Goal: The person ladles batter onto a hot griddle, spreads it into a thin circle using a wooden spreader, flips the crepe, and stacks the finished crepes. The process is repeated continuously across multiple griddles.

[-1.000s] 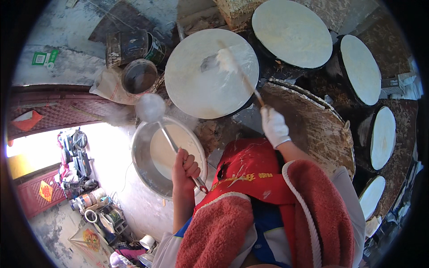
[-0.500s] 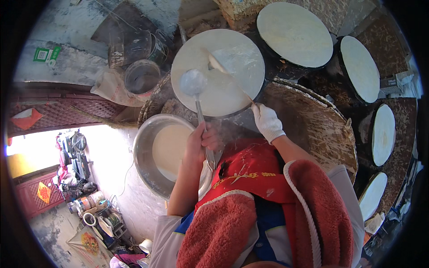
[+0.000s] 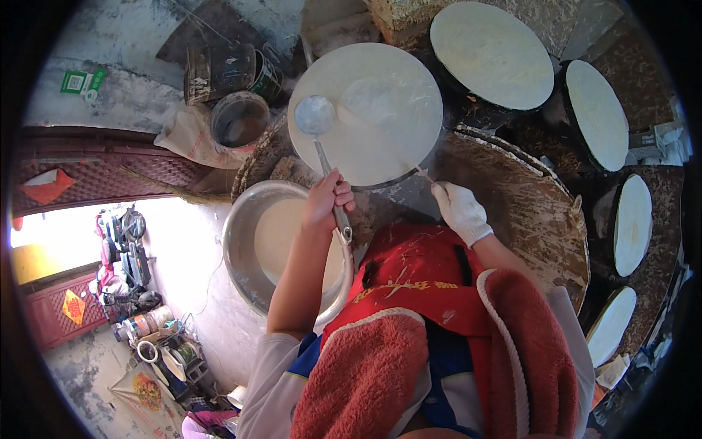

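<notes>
My bare left hand point(image 3: 324, 201) is closed round the handle of a metal ladle point(image 3: 314, 117). The ladle's pale-coated bowl hangs over the left part of a round griddle spread with whitish batter point(image 3: 391, 88). In a white knit glove, my right hand point(image 3: 462, 212) grips the thin wooden handle of a batter spreader point(image 3: 424, 173) at the griddle's near right edge. The spreader's far end is smeared by motion over the batter. Below my left hand stands a steel basin point(image 3: 232, 238) holding creamy batter point(image 3: 276, 238), partly hidden by my forearm.
Several more round griddles, one a coated griddle point(image 3: 491, 55), curve round to the right. A rough, batter-splashed round lid or board point(image 3: 534, 197) lies beside my right arm. Left of the main griddle are a dirty bucket point(image 3: 240, 121) and a tipped dark drum point(image 3: 219, 72). Steam drifts nearby.
The spreader has swept across the batter and now blurs. My gloved right hand is slightly farther right and lower. The ladle stays over the griddle, and the whole view has shifted a little.
</notes>
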{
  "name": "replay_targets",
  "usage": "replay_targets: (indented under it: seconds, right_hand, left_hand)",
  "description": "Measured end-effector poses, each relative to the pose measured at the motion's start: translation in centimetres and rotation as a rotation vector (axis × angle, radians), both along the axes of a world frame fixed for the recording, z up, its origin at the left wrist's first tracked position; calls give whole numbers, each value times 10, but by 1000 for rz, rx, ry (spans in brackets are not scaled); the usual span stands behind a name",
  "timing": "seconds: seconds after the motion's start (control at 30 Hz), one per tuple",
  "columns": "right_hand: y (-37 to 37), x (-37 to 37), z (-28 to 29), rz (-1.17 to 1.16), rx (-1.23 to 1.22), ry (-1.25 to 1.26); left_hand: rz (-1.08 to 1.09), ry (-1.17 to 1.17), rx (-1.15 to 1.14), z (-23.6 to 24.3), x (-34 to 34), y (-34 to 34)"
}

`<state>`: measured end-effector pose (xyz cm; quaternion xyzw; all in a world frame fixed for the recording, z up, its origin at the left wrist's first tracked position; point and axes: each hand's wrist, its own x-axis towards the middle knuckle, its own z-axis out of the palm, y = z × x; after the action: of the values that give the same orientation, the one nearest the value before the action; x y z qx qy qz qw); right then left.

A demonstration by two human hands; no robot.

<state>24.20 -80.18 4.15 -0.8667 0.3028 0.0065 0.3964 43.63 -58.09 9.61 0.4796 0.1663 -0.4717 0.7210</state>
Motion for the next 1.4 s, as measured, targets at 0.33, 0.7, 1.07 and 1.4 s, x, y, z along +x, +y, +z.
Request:
replay_targets:
  seconds: [0.33, 0.7, 1.07, 1.4]
  right_hand:
    - [66, 30, -14, -294, 1068, 122]
    - [27, 38, -10, 112, -187, -76]
    - [14, -140, 20, -395, 302, -180]
    - [23, -412, 0, -1319, 35, -237]
  left_hand:
    - [139, 249, -2, 4, -34, -48]
    - [67, 539, -938, 51, -9, -8]
    - [-394, 381, -575, 75, -80, -9]
    - [-767, 838, -304, 65, -254, -156]
